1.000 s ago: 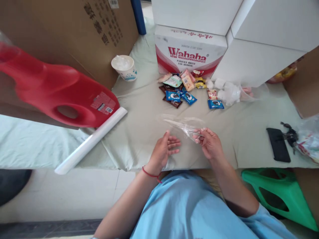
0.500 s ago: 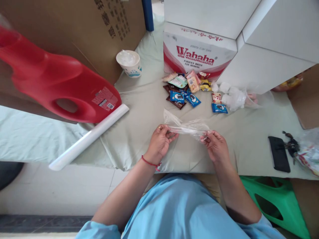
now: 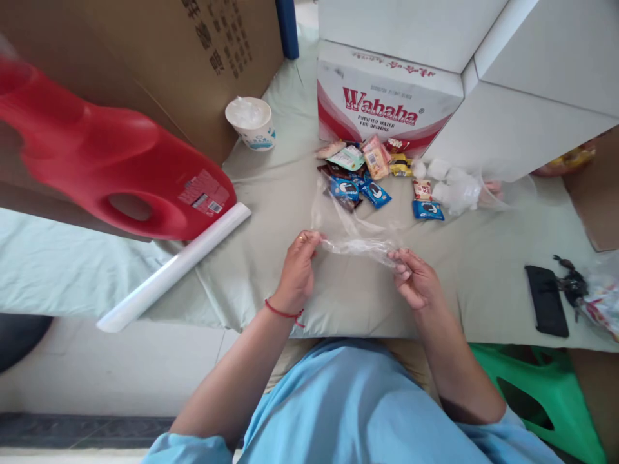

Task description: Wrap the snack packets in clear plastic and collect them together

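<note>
A thin clear plastic bag (image 3: 355, 238) stretches between my two hands above the cloth-covered table (image 3: 271, 270). My left hand (image 3: 300, 261) pinches one side of its edge between thumb and fingers. On the other side, my right hand (image 3: 413, 277) grips the edge with its fingertips. The bag's loose upper part spreads away from me, its left corner over the near side of a pile of small wrapped snacks (image 3: 344, 188). A blue snack packet (image 3: 427, 211) lies to the right of that pile, beside white bundled plastic (image 3: 457, 192).
At left, a red plastic jug (image 3: 130, 154) stands by a cardboard box (image 3: 145, 58), with a white plastic roll (image 3: 174, 267) in front. A paper cup (image 3: 251, 125) is farther back. Behind the snacks sits a Wahaba-like lettered carton (image 3: 382, 103). A black phone (image 3: 546, 301) lies right, above a green stool (image 3: 541, 393).
My left hand has moved slightly left, and the hands are farther apart. The bag has spread wider and its loose part now reaches up toward the snack pile.
</note>
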Demonstrator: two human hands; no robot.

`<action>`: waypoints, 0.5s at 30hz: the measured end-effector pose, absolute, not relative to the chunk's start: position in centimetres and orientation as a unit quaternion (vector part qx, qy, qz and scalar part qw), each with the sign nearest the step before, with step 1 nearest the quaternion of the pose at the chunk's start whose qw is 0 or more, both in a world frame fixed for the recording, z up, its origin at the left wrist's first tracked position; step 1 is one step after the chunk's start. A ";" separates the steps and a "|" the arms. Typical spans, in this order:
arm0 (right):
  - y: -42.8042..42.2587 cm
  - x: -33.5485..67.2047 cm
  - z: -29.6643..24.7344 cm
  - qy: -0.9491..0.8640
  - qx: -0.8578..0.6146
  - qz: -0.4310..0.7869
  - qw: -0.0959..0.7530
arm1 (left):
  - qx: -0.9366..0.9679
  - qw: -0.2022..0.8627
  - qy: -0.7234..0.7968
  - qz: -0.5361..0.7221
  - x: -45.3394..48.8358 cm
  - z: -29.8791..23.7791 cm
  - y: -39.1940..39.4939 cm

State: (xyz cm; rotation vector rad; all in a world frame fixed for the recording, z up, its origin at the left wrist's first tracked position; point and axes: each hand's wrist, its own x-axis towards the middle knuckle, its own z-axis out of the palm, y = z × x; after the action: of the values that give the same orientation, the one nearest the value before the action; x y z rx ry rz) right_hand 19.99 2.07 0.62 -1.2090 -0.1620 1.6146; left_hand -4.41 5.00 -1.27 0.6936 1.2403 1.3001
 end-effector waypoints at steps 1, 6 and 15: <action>2.0 20.0 0.5 -0.060 -0.502 0.688 0.522 | 0.298 0.579 0.509 0.563 -4.1 -1.3 5.1; 1.5 20.5 0.1 -0.057 -0.468 0.719 0.511 | 0.276 0.547 0.450 0.649 -3.0 -1.9 6.5; 1.3 21.8 0.8 -0.064 -0.394 0.778 0.485 | 0.253 0.525 0.476 0.658 -4.1 -0.8 7.8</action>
State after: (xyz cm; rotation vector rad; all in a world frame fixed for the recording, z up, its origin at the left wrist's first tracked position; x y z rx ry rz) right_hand 21.80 1.33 0.79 -0.9595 -0.1564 1.8940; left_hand -4.08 7.85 -0.78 0.6042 1.1395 1.5749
